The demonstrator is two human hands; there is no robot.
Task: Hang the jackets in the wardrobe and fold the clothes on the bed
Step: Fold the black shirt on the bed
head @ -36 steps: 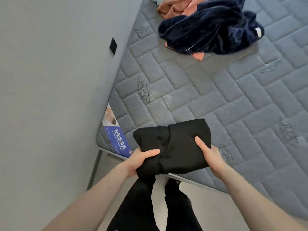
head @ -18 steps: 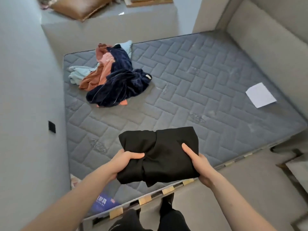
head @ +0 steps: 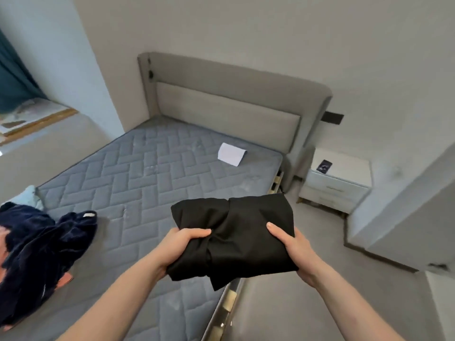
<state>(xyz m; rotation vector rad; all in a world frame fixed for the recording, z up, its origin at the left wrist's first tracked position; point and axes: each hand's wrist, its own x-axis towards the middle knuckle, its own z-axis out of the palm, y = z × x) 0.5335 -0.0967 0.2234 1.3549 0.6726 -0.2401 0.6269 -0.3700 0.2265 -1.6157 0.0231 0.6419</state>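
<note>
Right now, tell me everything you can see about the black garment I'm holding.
The black garment is a plain, matte fabric bundle, folded into a rough rectangle with a bunched crease running down its middle and a loose corner hanging below. It is held up in the air above the mattress's near edge, touching nothing but the hands. The left hand grips its left side, thumb on top; the right hand holds its right side, thumb on top too.
</note>
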